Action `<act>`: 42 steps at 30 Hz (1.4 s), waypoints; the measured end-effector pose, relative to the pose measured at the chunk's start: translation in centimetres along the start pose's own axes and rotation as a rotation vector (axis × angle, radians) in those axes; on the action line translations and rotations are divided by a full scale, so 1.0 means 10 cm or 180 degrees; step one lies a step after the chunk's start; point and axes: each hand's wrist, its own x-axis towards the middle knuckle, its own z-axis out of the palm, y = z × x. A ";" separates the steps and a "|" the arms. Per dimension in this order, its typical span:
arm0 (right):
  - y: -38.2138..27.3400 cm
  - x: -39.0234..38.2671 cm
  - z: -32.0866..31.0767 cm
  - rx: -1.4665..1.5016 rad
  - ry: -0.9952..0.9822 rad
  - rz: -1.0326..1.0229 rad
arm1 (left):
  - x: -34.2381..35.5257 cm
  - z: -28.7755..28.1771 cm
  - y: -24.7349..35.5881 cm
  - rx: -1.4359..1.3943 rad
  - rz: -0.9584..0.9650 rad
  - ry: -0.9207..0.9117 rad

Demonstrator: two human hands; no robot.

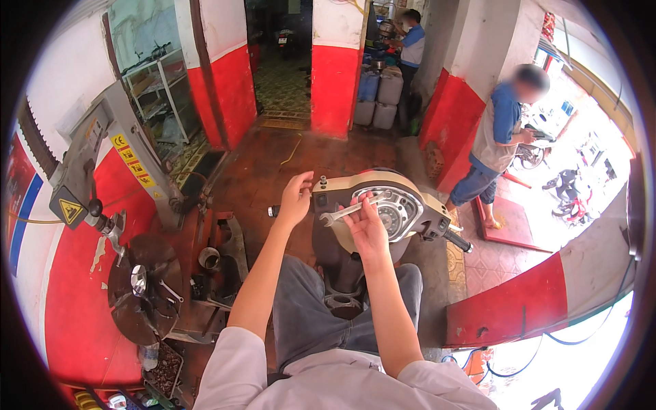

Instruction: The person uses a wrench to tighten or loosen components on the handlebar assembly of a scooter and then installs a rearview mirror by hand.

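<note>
My right hand [370, 229] is closed around a silver wrench [336, 216], palm turned up. Its open jaw points left, and the shaft crosses my fingers over the round gauge of a scooter's handlebar assembly [403, 190]. My left hand [296, 199] is raised beside the left end of that cream and dark handlebar cover. The left fingers look loosely extended, with nothing visible in them; whether they touch the cover is unclear. Two small silver bolt-like parts [323, 182] stand on the cover close to the left fingertips. The handlebar assembly stands between my knees.
A tire-changing machine with a round turntable [140, 287] stands left, another wrench [171, 291] lying on it. A person [493, 137] stands at right near a red platform [509, 222]; another person [412, 51] works at the back beside plastic jugs [388, 89]. A parts tray [164, 372] sits lower left.
</note>
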 end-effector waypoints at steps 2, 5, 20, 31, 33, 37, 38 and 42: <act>0.04 0.07 0.05 0.0130 -0.0087 0.0057 | -0.29 -0.01 0.05 -0.0475 -0.0020 -0.0202; 0.18 0.13 0.19 0.0226 0.0122 0.0151 | -0.76 -0.09 0.56 -0.1633 -0.0379 -0.0596; 0.38 0.54 0.33 -0.1947 -0.0510 0.0920 | -0.47 0.00 0.46 -0.3005 -0.1150 0.0636; -0.23 1.18 0.21 -0.5223 -0.1336 -0.1129 | 0.15 -0.13 0.12 -0.2819 -0.1847 0.1450; -0.20 1.21 0.16 -0.5494 -0.2277 -0.2241 | 0.18 -0.08 0.07 -0.2741 -0.1879 0.1439; -0.06 1.31 0.24 -0.5618 -0.1954 -0.1258 | 0.16 -0.07 -0.09 -0.2585 -0.1836 0.1538; -0.02 1.32 0.22 -0.5608 -0.1938 -0.1232 | 0.14 -0.06 -0.12 -0.2580 -0.1853 0.1580; 0.05 1.42 0.17 -0.5724 -0.1731 -0.1537 | 0.14 -0.05 -0.18 -0.2548 -0.1923 0.1576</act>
